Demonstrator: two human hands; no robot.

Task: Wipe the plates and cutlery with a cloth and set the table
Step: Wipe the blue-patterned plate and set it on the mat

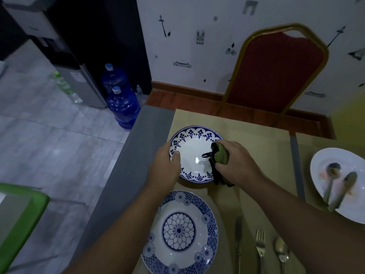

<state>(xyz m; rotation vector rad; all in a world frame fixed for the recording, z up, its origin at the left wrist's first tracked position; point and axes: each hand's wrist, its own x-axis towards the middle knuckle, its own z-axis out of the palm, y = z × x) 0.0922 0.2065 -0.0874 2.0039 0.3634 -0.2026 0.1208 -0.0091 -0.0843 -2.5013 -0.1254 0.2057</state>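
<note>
A blue-and-white floral plate (194,135) sits on the far part of the beige placemat (256,135). My left hand (166,167) grips its left rim. My right hand (237,163) presses a bunched green cloth (222,156) with black trim against the plate's right side. Closer to me lies a second blue patterned plate (180,232). To its right, a knife (238,240), a fork (260,246) and a spoon (280,250) lie side by side on the mat.
A white plate (316,165) at the right holds two spoons (339,184) and some smears. A red chair with a gold frame (276,72) stands behind the table. The grey table edge (134,155) runs along the left, with blue water bottles (122,107) on the floor beyond.
</note>
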